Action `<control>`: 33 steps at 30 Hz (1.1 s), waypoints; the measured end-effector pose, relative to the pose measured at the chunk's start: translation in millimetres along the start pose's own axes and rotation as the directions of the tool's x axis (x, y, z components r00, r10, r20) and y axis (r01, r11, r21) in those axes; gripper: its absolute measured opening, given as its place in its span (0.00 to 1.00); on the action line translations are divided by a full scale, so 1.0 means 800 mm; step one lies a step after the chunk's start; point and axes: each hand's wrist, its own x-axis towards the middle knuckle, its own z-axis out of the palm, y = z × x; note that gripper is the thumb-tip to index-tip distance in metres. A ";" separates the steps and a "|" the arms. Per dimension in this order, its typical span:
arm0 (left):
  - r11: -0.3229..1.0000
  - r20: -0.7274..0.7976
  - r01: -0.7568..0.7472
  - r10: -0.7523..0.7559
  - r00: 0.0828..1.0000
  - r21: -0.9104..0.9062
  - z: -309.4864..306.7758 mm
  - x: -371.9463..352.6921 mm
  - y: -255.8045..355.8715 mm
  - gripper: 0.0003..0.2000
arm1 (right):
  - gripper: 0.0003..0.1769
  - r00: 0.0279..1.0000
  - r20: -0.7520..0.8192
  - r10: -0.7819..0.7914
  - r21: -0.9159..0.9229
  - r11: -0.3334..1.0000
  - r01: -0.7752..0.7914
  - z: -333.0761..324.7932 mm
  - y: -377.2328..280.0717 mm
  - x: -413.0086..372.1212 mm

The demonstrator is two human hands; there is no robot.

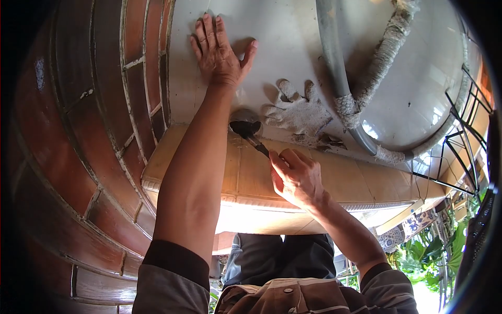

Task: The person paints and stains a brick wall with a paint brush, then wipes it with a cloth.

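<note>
My left hand (221, 55) lies flat on the pale glossy surface (261, 42), fingers spread, holding nothing. Pinched between the fingers of my right hand (298, 175) is the dark handle of a brush (253, 137). Its black head rests over a round dark spot at the front edge of the pale surface, just above the brown cardboard (251, 175). A worn, whitish knitted glove (300, 111) lies to the right of the brush head, its fingers pointing away from me.
A grey hose (334, 57) runs down the right side, joined to a length wrapped in whitish material (384, 55). A brick wall (89, 131) rises along the left. Thin black metal bars (463, 136) stand at the far right, with green plants (431, 256) below.
</note>
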 end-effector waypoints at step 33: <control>1.000 0.043 -0.006 0.006 0.999 0.013 -0.002 -0.001 0.001 0.49 | 0.20 0.998 -0.059 -0.011 0.107 0.994 0.018 -0.001 0.026 -0.019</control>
